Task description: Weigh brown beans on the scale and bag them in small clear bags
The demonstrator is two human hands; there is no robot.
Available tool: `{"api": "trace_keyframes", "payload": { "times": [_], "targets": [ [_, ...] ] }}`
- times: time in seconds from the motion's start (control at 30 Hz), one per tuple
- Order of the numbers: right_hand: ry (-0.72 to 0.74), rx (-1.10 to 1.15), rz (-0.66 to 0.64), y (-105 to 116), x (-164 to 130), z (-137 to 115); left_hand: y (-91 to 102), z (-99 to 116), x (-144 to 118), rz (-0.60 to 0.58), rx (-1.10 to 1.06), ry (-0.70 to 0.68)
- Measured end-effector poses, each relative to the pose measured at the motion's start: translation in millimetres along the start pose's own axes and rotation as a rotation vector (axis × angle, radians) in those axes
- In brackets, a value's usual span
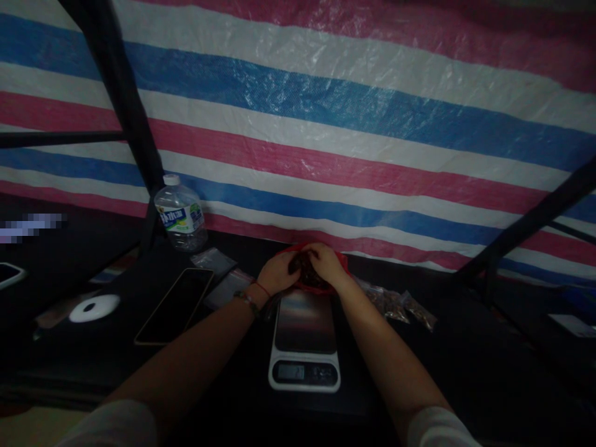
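A red plastic bag lies open just behind the digital kitchen scale, with small dark brown pieces inside. At the bag's left side, my left hand has its fingers curled in at the opening, closed on the bag. Across from it, my right hand reaches over the bag's right rim. Its fingers bend down into the dark pieces, and what they pinch is hidden. The scale's steel plate is bare, and its display is lit but blurred.
Small clear bags of brown pieces lie right of the scale. To the left are flat clear bags, a phone, a white round object and a large plastic bottle. A striped tarp hangs behind, between dark poles.
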State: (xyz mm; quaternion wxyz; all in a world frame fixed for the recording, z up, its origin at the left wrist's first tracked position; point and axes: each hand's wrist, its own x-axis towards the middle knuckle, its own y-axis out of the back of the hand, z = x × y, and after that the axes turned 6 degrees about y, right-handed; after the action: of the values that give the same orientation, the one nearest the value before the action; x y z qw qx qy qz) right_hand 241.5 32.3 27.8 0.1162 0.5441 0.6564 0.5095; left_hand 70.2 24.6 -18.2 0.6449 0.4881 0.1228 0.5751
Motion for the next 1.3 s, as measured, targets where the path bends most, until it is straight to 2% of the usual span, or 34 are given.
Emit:
{"api": "trace_keyframes", "payload": {
  "times": [0.07,0.13,0.23,0.33,0.43,0.5,0.7,0.83,0.97,1.03,1.17,1.3],
  "targets": [
    [-0.038,-0.134,-0.073,4.7,-1.4,0.0,-0.2,-1.7,-0.4,0.021,-0.018,0.010],
    [-0.063,-0.230,-0.235,8.1,-4.4,-0.5,0.5,-1.5,-1.1,0.042,-0.024,0.011],
    [-0.049,-0.262,-0.463,9.7,-10.5,-3.8,2.5,1.2,-2.1,0.055,-0.014,0.009],
    [-0.076,-0.280,-0.572,8.6,-13.7,-8.1,3.3,3.4,-2.7,0.043,0.006,0.044],
    [-0.127,-0.352,-0.539,6.2,-12.5,-8.0,2.8,3.4,-2.8,0.044,-0.004,0.067],
    [-0.122,-0.384,-0.497,3.8,-10.9,-5.0,2.7,2.9,-2.8,0.040,0.002,0.059],
    [-0.115,-0.377,-0.482,0.8,-9.7,5.2,4.3,3.3,-2.5,0.005,0.059,0.040],
    [-0.097,-0.320,-0.331,7.0,-6.8,7.2,5.0,5.1,-2.4,-0.015,0.091,0.050],
    [0.031,-0.216,-0.132,9.4,-1.7,2.7,4.0,5.9,-2.2,-0.052,0.114,0.039],
    [0.085,-0.166,-0.084,6.3,-0.8,-1.1,3.0,5.7,-2.0,-0.041,0.111,0.036],
    [0.149,-0.092,-0.118,-4.2,-2.2,-5.8,1.6,5.2,-1.7,-0.041,0.085,0.027],
    [0.143,-0.075,-0.115,-9.3,-3.3,-4.7,1.4,4.7,-1.6,-0.043,0.060,0.035]
  ]
}}
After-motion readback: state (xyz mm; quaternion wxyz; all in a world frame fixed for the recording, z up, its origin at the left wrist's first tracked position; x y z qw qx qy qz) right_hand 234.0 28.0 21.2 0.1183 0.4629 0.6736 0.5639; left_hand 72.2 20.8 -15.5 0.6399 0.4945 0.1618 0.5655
